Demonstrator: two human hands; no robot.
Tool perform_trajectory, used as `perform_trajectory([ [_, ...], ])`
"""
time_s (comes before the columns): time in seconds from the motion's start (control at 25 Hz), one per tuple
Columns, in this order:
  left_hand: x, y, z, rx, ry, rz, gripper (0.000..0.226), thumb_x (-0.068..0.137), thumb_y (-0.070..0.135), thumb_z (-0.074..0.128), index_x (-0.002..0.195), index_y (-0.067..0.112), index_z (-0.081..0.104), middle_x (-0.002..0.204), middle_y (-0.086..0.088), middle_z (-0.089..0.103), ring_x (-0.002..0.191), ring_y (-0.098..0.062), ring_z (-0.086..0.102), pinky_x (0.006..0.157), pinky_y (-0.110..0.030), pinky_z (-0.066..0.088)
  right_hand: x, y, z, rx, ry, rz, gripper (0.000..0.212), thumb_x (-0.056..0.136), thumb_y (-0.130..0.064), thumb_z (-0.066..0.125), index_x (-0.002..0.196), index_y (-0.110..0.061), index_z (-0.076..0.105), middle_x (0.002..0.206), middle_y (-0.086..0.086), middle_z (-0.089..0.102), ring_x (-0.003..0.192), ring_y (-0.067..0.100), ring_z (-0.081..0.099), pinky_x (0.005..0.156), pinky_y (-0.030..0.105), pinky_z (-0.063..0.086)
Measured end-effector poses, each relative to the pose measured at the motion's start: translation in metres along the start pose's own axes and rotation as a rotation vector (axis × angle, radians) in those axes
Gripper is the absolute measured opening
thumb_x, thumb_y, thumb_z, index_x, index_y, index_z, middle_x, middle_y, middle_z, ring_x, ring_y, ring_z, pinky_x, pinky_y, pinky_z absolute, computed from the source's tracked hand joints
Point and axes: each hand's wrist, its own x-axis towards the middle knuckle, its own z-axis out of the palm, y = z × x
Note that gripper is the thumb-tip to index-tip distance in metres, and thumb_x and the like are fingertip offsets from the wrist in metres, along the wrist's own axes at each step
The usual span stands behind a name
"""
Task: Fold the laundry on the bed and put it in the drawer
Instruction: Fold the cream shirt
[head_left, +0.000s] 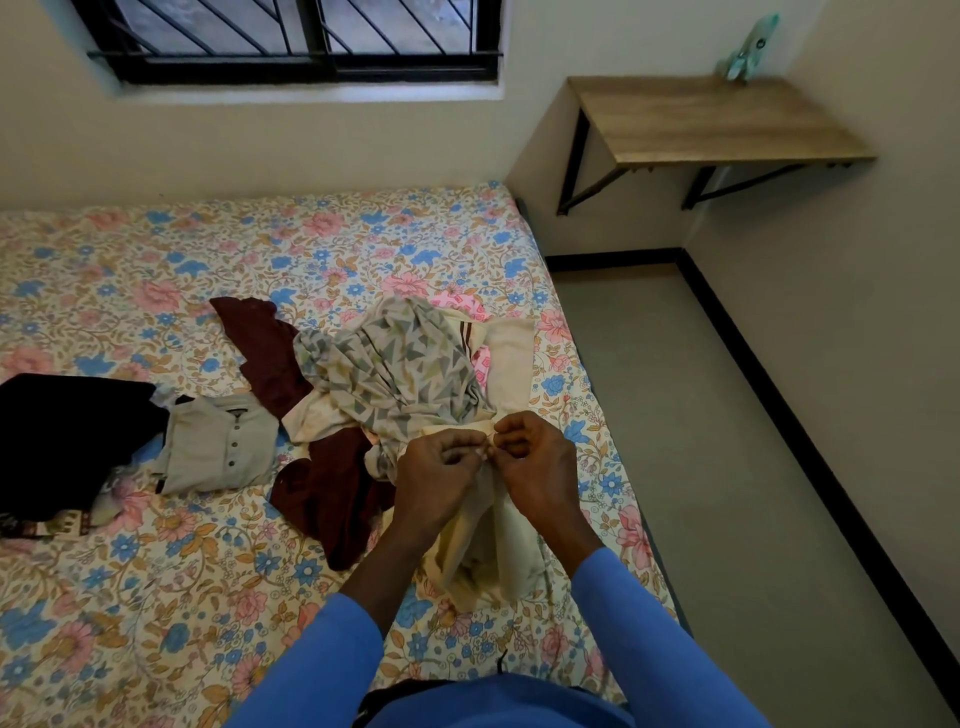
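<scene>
The bed sheet (156, 597) is cream, strewn with blue, pink and orange flowers. At mid-frame lie a cream cloth (488, 551), a pale cloth (400, 374) printed with grey and olive triangles, a maroon garment (270, 353) and a pink patterned piece (460, 302); at left, a beige shirt (218, 447) and a black garment (67, 441). The sleeves (649, 639) are blue, the shelf (711, 119) at upper right brown wood-grain.

Floral-sheeted bed (156, 597): near-left and far half open. Middle blocked by heap of mixed clothes (395, 374), pale cream cloth (498, 545) trailing from it to near-right. Beige buttoned shirt (223, 447) and black garment (67, 441) at left. Grey floor strip (701, 441) right of bed open, wooden wall shelf (717, 119) over its far corner.
</scene>
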Motion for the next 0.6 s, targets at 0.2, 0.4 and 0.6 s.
perform_trajectory([
  [0.2,-0.008,-0.008,0.007,-0.154,-0.014,-0.097,0.014,0.093,0.008,0.075,0.101,0.018,0.080,0.091,-0.003,0.081,0.090,-0.022,0.078,0.085,-0.049,0.064,-0.017,0.005,0.004,-0.313,0.061,-0.275,0.022,0.089,-0.003,0.074,0.105,-0.018,0.072,0.088,-0.002,0.074,0.076,0.015,0.070,0.069,0.035,0.060],
  [0.4,-0.012,-0.011,0.012,-0.344,-0.056,-0.201,0.012,0.093,0.005,0.073,0.103,0.011,0.079,0.093,-0.012,0.080,0.095,-0.036,0.076,0.089,-0.052,0.062,-0.025,0.008,0.006,-0.530,0.174,-0.478,0.010,0.088,-0.010,0.072,0.092,-0.018,0.067,0.076,0.000,0.067,0.066,0.019,0.062,0.056,0.041,0.055],
  [0.6,-0.011,-0.017,0.013,-0.549,-0.030,-0.218,0.015,0.092,0.003,0.073,0.107,0.003,0.077,0.103,-0.019,0.078,0.097,-0.032,0.075,0.084,-0.041,0.062,-0.022,-0.003,0.003,-0.017,0.023,-0.096,0.022,0.087,-0.008,0.077,0.100,-0.024,0.070,0.087,-0.008,0.073,0.083,0.007,0.072,0.076,0.028,0.063],
])
